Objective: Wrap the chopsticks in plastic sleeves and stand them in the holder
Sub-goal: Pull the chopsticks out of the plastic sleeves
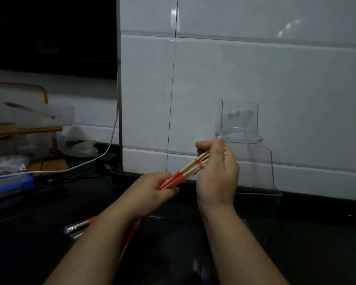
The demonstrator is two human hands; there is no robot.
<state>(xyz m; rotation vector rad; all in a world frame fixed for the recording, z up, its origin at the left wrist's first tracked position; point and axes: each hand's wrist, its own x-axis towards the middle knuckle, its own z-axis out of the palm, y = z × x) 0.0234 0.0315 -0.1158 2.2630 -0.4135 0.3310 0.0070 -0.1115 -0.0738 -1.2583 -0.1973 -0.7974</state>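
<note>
Chopsticks (190, 168) with red ends are held as a bundle above the counter (19, 243); our left hand (152, 190) grips the red ends and our right hand (216, 173) pinches the pale tips, probably to even them up, and we cannot tell if they are sleeved. The clear acrylic holder (240, 120) stands just behind the right hand against the tiled wall (275, 68), with nothing in the way. A sleeved pair (76, 228) lies under the left forearm, with a white cable (86, 164) and a wooden rack (29, 129) well apart at left.
</note>
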